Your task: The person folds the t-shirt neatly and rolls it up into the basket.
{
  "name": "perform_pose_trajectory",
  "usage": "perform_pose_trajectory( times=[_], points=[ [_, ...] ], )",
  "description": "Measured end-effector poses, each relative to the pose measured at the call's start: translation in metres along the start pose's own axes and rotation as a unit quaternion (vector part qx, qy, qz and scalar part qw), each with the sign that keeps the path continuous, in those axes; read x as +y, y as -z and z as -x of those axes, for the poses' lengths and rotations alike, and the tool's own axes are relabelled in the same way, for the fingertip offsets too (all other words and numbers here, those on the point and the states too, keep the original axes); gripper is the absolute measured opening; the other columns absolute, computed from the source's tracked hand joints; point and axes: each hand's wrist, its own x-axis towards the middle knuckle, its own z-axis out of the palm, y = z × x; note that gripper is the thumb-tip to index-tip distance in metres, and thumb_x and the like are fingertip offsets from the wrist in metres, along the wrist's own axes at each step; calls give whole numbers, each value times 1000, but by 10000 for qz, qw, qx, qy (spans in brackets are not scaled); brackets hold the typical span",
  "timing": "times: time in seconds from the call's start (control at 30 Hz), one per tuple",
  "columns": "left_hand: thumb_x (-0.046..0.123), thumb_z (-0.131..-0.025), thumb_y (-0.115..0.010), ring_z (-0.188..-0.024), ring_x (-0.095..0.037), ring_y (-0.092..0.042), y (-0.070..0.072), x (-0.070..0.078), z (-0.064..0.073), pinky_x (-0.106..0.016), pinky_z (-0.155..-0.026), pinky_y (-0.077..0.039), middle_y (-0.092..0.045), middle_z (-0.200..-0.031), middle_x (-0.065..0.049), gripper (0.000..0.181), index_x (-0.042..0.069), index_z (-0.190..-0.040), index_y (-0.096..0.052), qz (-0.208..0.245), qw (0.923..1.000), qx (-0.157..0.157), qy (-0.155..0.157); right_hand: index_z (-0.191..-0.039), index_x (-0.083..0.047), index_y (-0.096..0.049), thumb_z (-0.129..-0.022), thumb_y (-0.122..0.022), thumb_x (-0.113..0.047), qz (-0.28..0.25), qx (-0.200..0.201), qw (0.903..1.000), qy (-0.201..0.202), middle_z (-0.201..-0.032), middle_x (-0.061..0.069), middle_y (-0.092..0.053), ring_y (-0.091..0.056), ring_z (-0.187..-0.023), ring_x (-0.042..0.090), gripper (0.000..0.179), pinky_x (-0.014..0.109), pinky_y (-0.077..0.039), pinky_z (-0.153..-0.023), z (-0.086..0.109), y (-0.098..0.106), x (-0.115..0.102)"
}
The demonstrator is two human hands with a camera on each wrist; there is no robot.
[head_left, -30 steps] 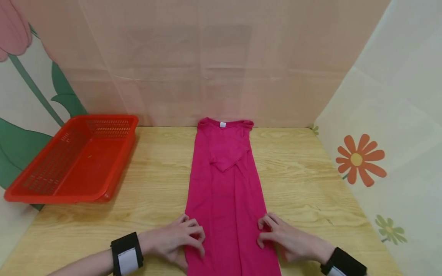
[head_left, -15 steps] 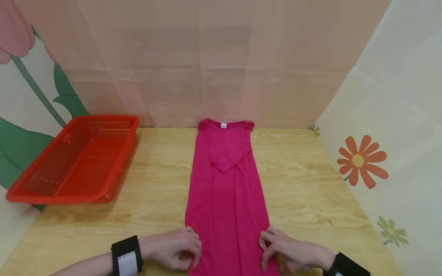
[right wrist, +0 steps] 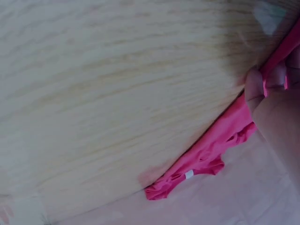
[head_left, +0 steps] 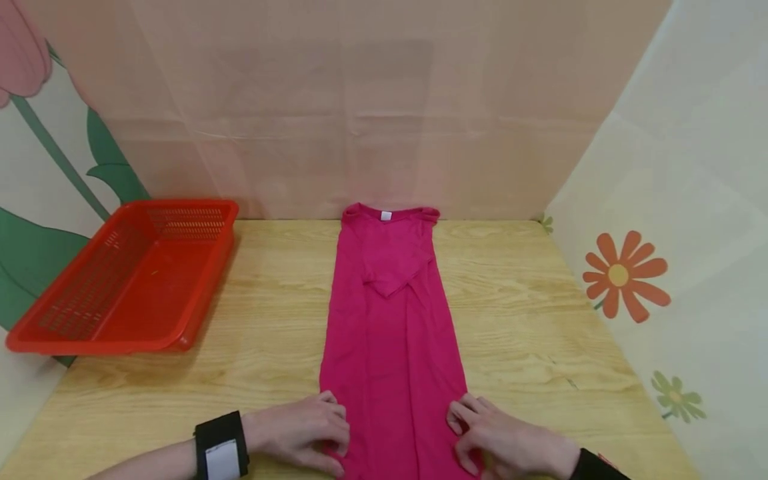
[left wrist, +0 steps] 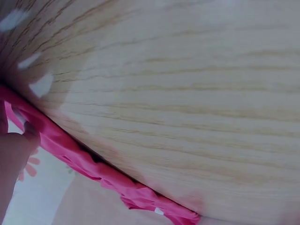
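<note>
A magenta shirt (head_left: 393, 320) lies flat on the wooden table (head_left: 528, 313), folded into a long narrow strip, collar at the far end with a white tag. My left hand (head_left: 306, 433) pinches the strip's near left edge, fingers curled round the cloth. My right hand (head_left: 498, 443) grips the near right edge the same way. In the left wrist view the shirt (left wrist: 84, 159) runs as a pink band along the table, my fingers (left wrist: 14, 150) at its edge. In the right wrist view my fingers (right wrist: 262, 89) pinch the shirt (right wrist: 211, 145).
A red plastic basket (head_left: 126, 280) stands at the table's left side, nothing visible in it. Paper walls with flower prints close off the back and both sides. Bare wood lies on either side of the shirt.
Both hands slid toward me along the shirt's edges and curled tighter onto the cloth near the hem. The shirt itself has barely shifted.
</note>
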Motion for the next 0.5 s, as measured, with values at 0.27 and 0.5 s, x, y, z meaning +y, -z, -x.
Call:
perform_pose_trajectory(
  times=[0.27,0.5],
  points=[
    [28,-101,-59,-75,11,-45,0,-2,4,-7,-82,-34,-58,-79,17,6,24,-100,-63,194,9993,273,153,-66,-31,-57,-65,-85,-19,-632,62,9980,-36,-95,-15,-41,-33,-97,-2,31,12,-29,-80,2,3,3],
    [14,-93,-62,-79,8,-42,-2,-2,6,-10,-86,-35,-56,-79,18,15,24,-103,-67,44,9995,303,85,-87,-26,-59,-72,-79,-11,-839,32,9961,-282,-84,-17,-51,-43,-94,-4,29,12,-38,-78,2,12,3]
  ],
)
